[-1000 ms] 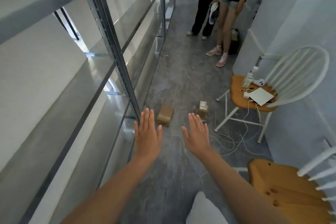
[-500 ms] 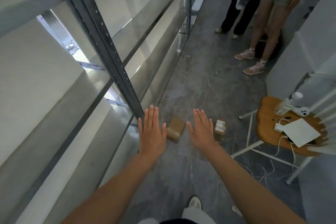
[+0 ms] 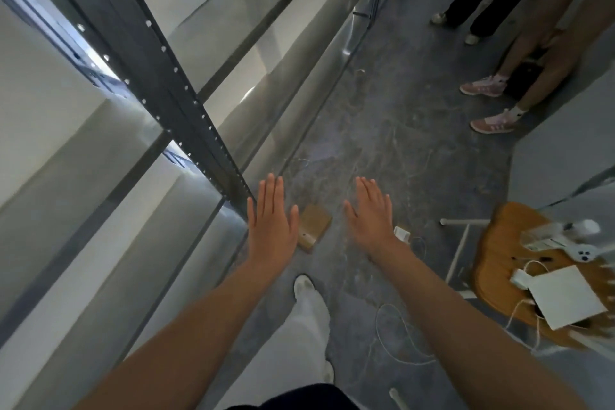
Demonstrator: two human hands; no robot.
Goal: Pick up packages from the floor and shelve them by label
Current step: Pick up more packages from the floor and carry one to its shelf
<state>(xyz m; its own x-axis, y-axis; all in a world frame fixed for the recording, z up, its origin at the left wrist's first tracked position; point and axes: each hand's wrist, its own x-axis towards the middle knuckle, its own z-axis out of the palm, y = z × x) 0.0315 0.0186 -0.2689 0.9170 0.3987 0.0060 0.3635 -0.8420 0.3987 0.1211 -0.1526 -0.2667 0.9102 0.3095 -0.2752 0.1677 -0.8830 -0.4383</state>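
A small brown cardboard package [image 3: 314, 226] lies on the grey floor between my hands. A second package [image 3: 402, 234], showing only a white label edge, is mostly hidden behind my right wrist. My left hand [image 3: 271, 221] is flat and open, fingers together, just left of the brown package. Flat, open and empty too, my right hand [image 3: 371, 213] hovers to that package's right. A metal shelving unit [image 3: 173, 100] with a dark perforated upright runs along the left.
A wooden chair [image 3: 499, 263] at the right holds chargers, cables and a white flat box. White cables trail over the floor beneath it. Two people's legs and shoes [image 3: 492, 125] stand in the aisle ahead. My white-trousered leg and shoe [image 3: 304, 286] are below.
I have stepped forward and tilted my view down, so the packages now sit close beneath my hands. Both hands stayed open and spread further apart.
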